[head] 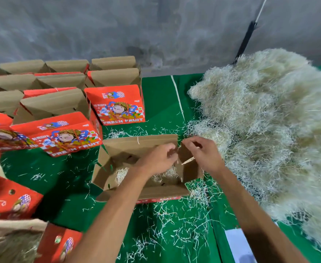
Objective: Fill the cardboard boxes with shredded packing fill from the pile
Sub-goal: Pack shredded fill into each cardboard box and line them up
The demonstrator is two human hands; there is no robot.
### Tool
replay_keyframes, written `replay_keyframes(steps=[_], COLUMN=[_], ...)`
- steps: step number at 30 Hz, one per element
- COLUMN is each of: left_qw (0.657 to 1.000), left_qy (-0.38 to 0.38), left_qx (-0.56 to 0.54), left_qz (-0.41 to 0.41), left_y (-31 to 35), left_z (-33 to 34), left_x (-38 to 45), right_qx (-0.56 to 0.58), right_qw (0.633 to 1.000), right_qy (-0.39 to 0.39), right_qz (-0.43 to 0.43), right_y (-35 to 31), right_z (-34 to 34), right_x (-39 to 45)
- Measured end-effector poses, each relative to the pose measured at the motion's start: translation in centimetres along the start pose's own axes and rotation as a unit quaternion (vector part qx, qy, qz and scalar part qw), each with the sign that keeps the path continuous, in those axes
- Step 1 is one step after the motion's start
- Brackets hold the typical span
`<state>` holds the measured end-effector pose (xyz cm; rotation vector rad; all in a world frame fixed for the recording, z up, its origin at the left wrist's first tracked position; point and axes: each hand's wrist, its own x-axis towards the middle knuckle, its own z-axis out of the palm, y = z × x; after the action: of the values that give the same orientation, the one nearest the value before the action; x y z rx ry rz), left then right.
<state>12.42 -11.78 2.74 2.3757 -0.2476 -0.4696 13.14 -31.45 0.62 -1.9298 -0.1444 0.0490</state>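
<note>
Open box point(118, 179) directly beneath both hands point(182, 156).

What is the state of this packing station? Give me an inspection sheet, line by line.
Surface: green cloth with a white line across it.
Job's things: open box in front, a little fill on its floor; large pile to its right; rows of red fruit boxes at left, several with flaps up.
Clutter: loose shreds scattered around the open box; a white sheet at the near edge.
Hands: left hand and right hand over the open box at its right end flap, fingers curled; what they grip is unclear.
Cables: a black strap with white cord against the wall.
Surroundings: grey concrete wall.
</note>
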Motion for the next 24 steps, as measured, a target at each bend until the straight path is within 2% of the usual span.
replay_keyframes(steps=[3,7,10,12,14,17,20,24], left_qw=[0.998,0.994,0.993,0.99,0.985,0.98,0.986,0.982], left_qy=[-0.046,-0.088,-0.087,-0.093,-0.113,-0.133,-0.083,-0.003], left_qx=[-0.025,-0.008,0.001,-0.028,-0.043,0.002,0.053,0.136], left_qz=[-0.019,-0.056,-0.082,-0.1,-0.121,-0.15,-0.132,-0.128], left_y=[0.7,1.0,1.1,1.3,1.3,0.9,0.2,-0.5], left_z=[2.2,4.8,5.3,5.0,4.7,4.6,3.8,1.3], left_x=[-1.0,-1.7,-2.4,-3.4,-4.9,-7.1,-8.2,-8.8], right_qx=[0.075,0.13,0.143,0.169,0.22,0.23,0.207,0.188], right_qw=[0.996,0.986,0.984,0.976,0.962,0.955,0.948,0.938], right_qy=[0.013,-0.038,0.02,0.024,-0.017,-0.121,-0.189,-0.23], right_qz=[0.036,0.093,0.103,0.134,0.163,0.145,0.153,0.179], right_y=[2.4,4.7,5.8,6.3,6.3,5.2,3.9,2.2], right_z=[-2.1,-1.4,-0.1,0.3,0.8,2.2,4.0,6.8], right_x=[-0.9,-1.9,-2.0,-1.9,-2.2,-2.3,-1.8,-1.1])
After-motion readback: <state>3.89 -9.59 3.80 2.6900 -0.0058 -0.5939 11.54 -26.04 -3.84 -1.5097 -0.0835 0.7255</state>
